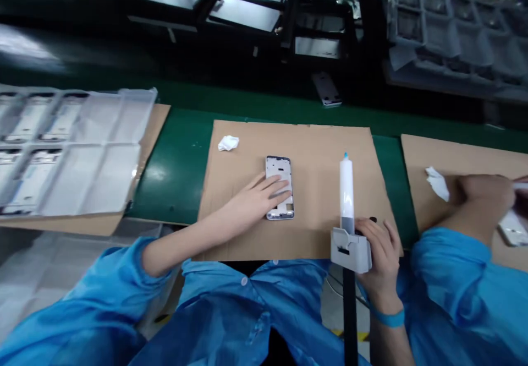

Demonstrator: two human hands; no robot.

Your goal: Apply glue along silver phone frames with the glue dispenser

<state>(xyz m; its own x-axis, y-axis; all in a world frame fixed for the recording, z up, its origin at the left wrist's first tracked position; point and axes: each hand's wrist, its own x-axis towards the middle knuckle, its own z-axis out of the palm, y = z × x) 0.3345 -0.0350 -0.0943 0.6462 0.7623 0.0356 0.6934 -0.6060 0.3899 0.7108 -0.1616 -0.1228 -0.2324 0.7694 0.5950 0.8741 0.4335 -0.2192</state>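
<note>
My left hand (258,196) lies with its fingers stretched out over a silver phone frame (279,165), which rests upright on a sheet of cardboard (313,190). The fingertips touch the frame's face and cover part of its middle. To the right, my right hand (380,253) is closed at the grey body of a glue gun (350,249). Its white tube (346,187) points away from me and ends in a blue tip. A black rod (350,316) runs back toward me. The gun's handle is hidden by the hand and body.
A crumpled white tissue (228,143) lies at the cardboard's upper left. On the left, a clear tray (107,151) holds several phone frames. Another phone part (326,88) lies beyond the cardboard. At right, a co-worker's hand (489,192) is beside another tissue (438,183).
</note>
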